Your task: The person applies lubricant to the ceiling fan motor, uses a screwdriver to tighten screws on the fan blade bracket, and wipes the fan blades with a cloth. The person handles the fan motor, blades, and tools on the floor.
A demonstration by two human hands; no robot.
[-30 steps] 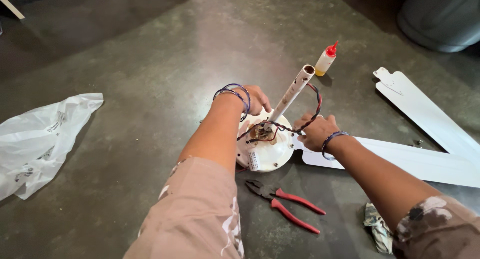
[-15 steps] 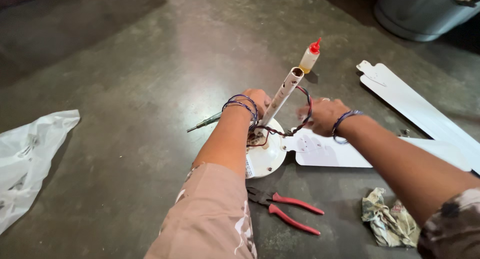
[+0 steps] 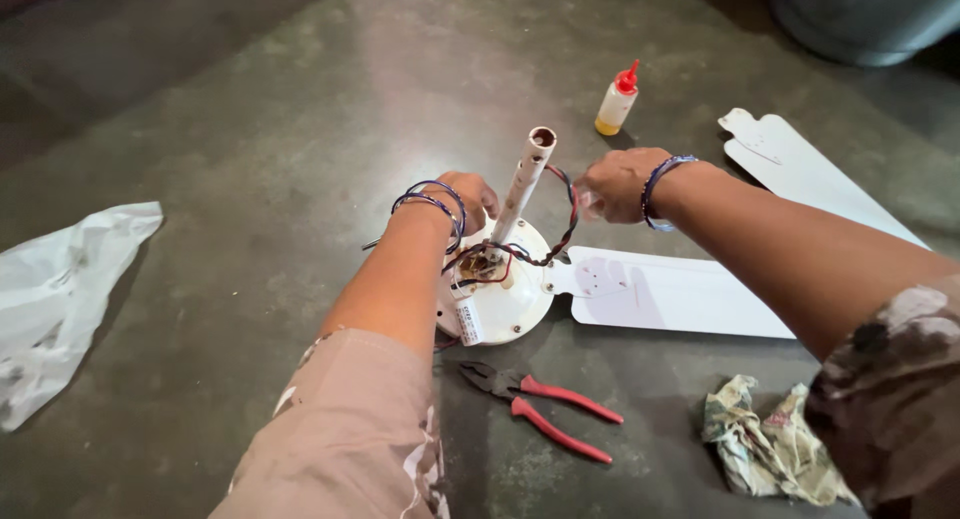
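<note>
A white ceiling fan motor (image 3: 510, 299) lies on the dark floor with a white rod (image 3: 525, 179) standing up from its centre. Red, black and blue wires (image 3: 565, 229) loop from the hub up toward the rod's top. My left hand (image 3: 470, 199), with thin bangles at the wrist, grips the far left side of the motor beside the rod. My right hand (image 3: 615, 184) is raised to the right of the rod and pinches the wires. One white fan blade (image 3: 670, 294) is attached to the motor and points right.
Red-handled pliers (image 3: 545, 404) lie just in front of the motor. A crumpled rag (image 3: 765, 444) sits at the lower right, and a loose white blade (image 3: 810, 174) lies at the right. A small red-capped yellow bottle (image 3: 616, 101) stands behind. A white plastic bag (image 3: 60, 299) lies left; a grey container (image 3: 860, 14) stands top right.
My right hand has lifted from the motor hub up and to the right, drawing the wires out from the rod. My left hand stays on the motor.
</note>
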